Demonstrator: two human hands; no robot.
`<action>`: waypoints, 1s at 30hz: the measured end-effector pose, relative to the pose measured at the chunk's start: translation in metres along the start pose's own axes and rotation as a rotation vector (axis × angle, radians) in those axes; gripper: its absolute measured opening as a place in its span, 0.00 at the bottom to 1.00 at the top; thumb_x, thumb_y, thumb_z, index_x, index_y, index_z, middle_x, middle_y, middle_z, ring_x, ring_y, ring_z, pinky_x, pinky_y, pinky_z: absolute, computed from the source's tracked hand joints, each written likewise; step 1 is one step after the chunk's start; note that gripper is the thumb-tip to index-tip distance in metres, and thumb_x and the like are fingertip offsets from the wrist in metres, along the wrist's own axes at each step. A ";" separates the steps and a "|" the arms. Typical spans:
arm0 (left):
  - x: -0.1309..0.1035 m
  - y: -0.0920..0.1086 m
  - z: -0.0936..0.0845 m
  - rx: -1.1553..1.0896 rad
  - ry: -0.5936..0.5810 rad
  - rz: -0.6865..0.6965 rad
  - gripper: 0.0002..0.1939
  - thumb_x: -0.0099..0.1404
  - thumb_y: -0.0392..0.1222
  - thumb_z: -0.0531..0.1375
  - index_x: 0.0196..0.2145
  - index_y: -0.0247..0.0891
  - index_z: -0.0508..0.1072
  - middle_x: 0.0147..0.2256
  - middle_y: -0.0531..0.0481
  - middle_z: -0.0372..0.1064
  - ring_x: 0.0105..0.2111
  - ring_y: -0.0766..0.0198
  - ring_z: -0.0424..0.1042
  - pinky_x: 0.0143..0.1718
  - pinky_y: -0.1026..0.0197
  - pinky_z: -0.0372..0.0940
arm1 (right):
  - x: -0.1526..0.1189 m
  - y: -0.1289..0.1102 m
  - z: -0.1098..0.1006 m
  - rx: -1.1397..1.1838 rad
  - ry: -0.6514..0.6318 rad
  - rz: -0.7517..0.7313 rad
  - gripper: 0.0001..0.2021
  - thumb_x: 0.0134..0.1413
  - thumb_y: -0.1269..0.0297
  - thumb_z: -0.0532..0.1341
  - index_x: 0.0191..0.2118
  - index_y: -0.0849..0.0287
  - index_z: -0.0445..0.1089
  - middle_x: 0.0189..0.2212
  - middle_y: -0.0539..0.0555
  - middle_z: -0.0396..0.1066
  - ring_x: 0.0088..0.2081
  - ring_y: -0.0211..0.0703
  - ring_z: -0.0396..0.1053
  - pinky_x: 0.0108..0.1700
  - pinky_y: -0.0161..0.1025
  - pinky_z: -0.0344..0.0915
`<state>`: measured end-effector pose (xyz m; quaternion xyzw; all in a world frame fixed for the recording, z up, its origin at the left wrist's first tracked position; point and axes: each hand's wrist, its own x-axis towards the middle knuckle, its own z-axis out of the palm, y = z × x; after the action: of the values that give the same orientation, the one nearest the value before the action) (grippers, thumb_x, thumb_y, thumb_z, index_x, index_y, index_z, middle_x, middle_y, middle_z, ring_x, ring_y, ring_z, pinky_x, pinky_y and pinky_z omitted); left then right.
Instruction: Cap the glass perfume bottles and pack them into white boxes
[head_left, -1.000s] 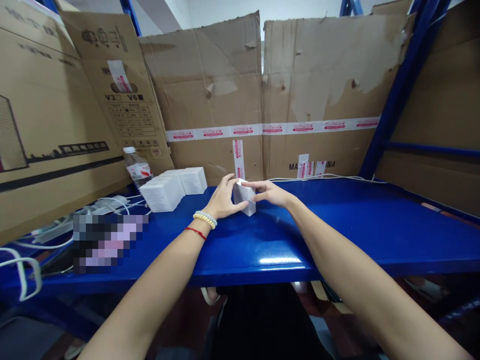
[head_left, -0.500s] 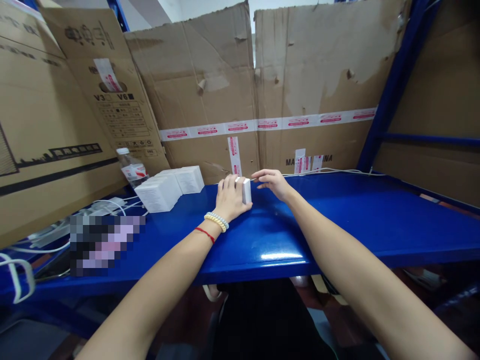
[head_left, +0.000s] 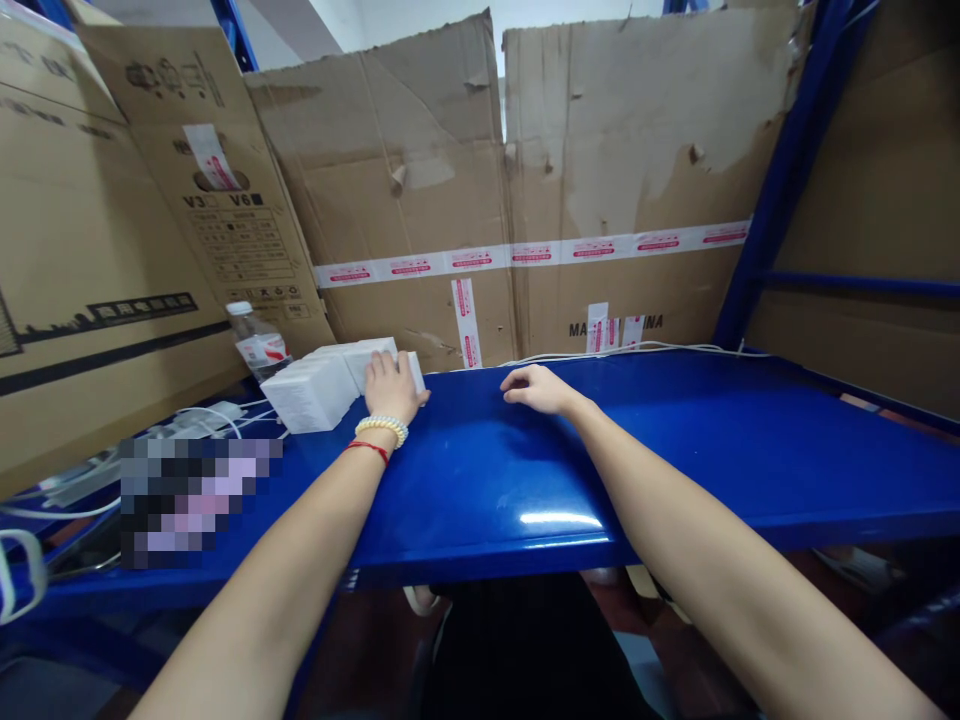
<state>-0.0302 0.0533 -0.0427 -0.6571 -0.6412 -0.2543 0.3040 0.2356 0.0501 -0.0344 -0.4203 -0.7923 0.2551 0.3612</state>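
At the right end of a row of small white boxes (head_left: 311,395), my left hand (head_left: 391,388) is closed around one white box (head_left: 415,372). Its fingers lie over the box's top and front, hiding much of it, and the thumb is at its right side. The held box appears to stand right beside the row; whether they touch I cannot tell. My right hand (head_left: 536,388) hovers over the blue tabletop (head_left: 480,470), well to the right of the boxes. Its fingers are loosely bent and a little apart, with nothing visible in them.
Behind the boxes stands a clear plastic bottle (head_left: 259,340). White cables and a power strip (head_left: 202,420) lie at the left, near a pixelated patch. Tall cardboard sheets (head_left: 405,210) line the back, with a thin white cable (head_left: 645,347) along their foot. A blue post (head_left: 772,180) rises at the right.
My left hand has carried the white box leftward to the end of the row. My right hand has come away from that box, stays near the middle, and its fingers have curled more.
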 end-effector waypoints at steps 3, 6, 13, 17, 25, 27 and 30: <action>0.003 -0.020 0.004 0.081 -0.028 -0.034 0.40 0.52 0.50 0.64 0.56 0.27 0.55 0.57 0.23 0.53 0.61 0.31 0.47 0.56 0.37 0.48 | -0.002 0.000 0.000 -0.104 -0.067 0.034 0.07 0.38 0.67 0.63 0.29 0.58 0.76 0.29 0.52 0.75 0.34 0.45 0.71 0.37 0.38 0.63; 0.005 -0.032 0.005 0.126 -0.058 -0.037 0.40 0.53 0.53 0.63 0.56 0.26 0.54 0.58 0.19 0.50 0.61 0.31 0.46 0.56 0.37 0.48 | -0.001 0.002 0.001 -0.143 -0.091 0.046 0.07 0.38 0.66 0.64 0.29 0.58 0.76 0.30 0.53 0.76 0.35 0.46 0.71 0.38 0.38 0.63; 0.010 -0.035 0.005 0.163 -0.076 -0.060 0.40 0.52 0.51 0.65 0.54 0.20 0.56 0.57 0.16 0.49 0.61 0.31 0.46 0.57 0.41 0.48 | 0.000 0.005 0.003 -0.195 -0.185 0.064 0.10 0.41 0.63 0.63 0.33 0.57 0.76 0.34 0.54 0.76 0.37 0.48 0.72 0.39 0.39 0.63; 0.014 -0.041 0.010 0.214 -0.076 -0.078 0.40 0.54 0.54 0.63 0.55 0.22 0.56 0.56 0.17 0.52 0.61 0.32 0.48 0.56 0.40 0.49 | 0.000 0.004 0.002 -0.228 -0.204 0.076 0.11 0.42 0.62 0.63 0.35 0.57 0.76 0.36 0.53 0.76 0.39 0.47 0.72 0.40 0.37 0.64; 0.021 -0.050 0.015 0.335 -0.085 -0.099 0.38 0.53 0.56 0.62 0.53 0.26 0.59 0.51 0.24 0.61 0.55 0.38 0.58 0.54 0.45 0.52 | -0.001 0.002 0.001 -0.279 -0.233 0.091 0.14 0.44 0.61 0.62 0.39 0.57 0.75 0.38 0.51 0.76 0.40 0.42 0.72 0.40 0.32 0.63; 0.022 -0.049 0.015 0.347 -0.093 -0.108 0.37 0.52 0.56 0.63 0.51 0.27 0.60 0.50 0.26 0.61 0.54 0.39 0.59 0.53 0.45 0.52 | -0.001 0.001 0.001 -0.281 -0.234 0.093 0.14 0.44 0.61 0.62 0.39 0.57 0.75 0.38 0.51 0.76 0.40 0.42 0.72 0.40 0.32 0.63; 0.022 -0.049 0.014 0.351 -0.094 -0.115 0.36 0.53 0.56 0.62 0.51 0.27 0.60 0.50 0.26 0.61 0.54 0.39 0.59 0.53 0.45 0.52 | -0.001 0.001 0.001 -0.279 -0.234 0.097 0.13 0.45 0.61 0.62 0.38 0.58 0.75 0.38 0.52 0.76 0.40 0.42 0.72 0.40 0.32 0.64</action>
<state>-0.0792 0.0781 -0.0330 -0.5673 -0.7259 -0.1243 0.3686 0.2360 0.0495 -0.0361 -0.4713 -0.8355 0.2070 0.1922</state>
